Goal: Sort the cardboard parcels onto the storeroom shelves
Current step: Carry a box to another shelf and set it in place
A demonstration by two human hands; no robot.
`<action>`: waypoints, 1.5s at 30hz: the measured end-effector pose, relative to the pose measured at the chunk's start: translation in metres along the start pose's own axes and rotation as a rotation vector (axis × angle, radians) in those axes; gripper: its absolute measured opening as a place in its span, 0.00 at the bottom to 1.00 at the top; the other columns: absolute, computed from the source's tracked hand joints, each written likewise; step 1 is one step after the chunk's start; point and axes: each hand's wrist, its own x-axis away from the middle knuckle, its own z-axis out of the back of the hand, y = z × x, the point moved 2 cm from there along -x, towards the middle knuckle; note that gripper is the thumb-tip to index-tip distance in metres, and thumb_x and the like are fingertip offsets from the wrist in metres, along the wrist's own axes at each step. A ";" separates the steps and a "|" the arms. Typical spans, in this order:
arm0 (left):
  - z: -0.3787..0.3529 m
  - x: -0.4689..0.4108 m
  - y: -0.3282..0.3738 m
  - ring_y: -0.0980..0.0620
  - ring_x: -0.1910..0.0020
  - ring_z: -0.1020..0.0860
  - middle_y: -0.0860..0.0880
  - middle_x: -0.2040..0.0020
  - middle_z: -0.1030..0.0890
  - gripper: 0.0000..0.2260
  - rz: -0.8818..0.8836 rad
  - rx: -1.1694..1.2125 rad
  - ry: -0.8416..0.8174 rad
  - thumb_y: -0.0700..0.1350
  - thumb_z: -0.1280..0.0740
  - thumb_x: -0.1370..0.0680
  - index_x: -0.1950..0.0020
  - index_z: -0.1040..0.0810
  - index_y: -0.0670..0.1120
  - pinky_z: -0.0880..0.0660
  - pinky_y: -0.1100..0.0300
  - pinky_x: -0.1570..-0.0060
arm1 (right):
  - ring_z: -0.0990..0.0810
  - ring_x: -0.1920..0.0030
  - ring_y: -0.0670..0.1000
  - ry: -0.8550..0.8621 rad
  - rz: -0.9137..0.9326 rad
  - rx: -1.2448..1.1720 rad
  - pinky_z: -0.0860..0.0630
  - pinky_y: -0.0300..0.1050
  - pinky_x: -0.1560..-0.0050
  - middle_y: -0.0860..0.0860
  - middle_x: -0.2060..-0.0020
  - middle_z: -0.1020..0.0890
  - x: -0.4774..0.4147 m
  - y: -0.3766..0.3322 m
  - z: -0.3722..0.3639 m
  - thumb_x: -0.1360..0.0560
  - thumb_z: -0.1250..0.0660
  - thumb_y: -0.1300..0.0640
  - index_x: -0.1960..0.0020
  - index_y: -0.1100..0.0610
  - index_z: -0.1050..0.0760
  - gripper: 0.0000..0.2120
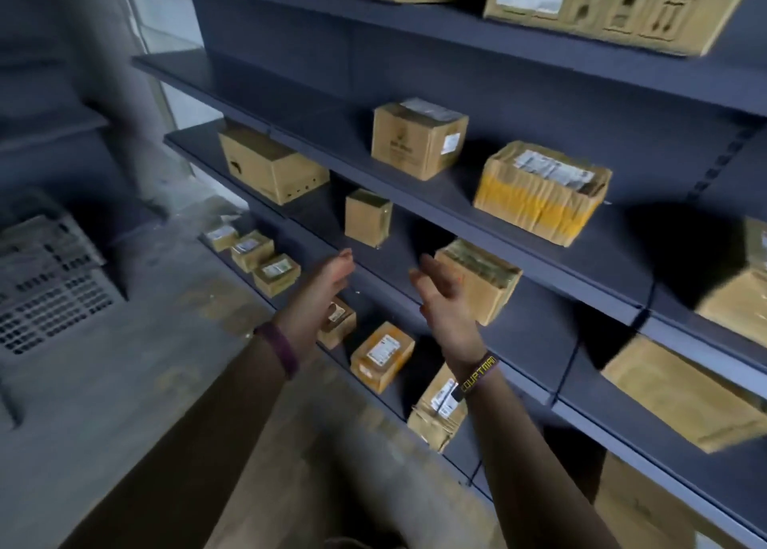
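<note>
Dark grey shelves (539,241) run from upper left to lower right and carry cardboard parcels. My left hand (332,276) and my right hand (440,295) reach forward side by side, palms facing each other, fingers relaxed, holding nothing. They hover in front of the third shelf. A small square parcel (368,217) stands just beyond my left hand. A taped parcel (487,283) sits right behind my right hand. On the shelf above stand a brown box (417,139) and a yellow-taped parcel (539,191).
A larger box (269,166) sits at the left of the third shelf. Several small labelled parcels (276,274) line the lower shelf. Big boxes (614,4) fill the top shelf. A perforated grey crate (45,283) stands on the concrete floor at left.
</note>
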 end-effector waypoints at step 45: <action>0.511 -0.793 0.036 0.43 0.27 0.36 0.44 0.25 0.37 0.32 0.212 -0.188 -0.120 0.53 0.34 0.23 0.23 0.44 0.47 0.37 0.50 0.30 | 0.27 0.35 0.57 0.747 -0.324 0.090 0.31 0.48 0.35 0.59 0.34 0.27 -0.592 0.148 -0.510 0.20 0.38 0.49 0.30 0.59 0.36 0.23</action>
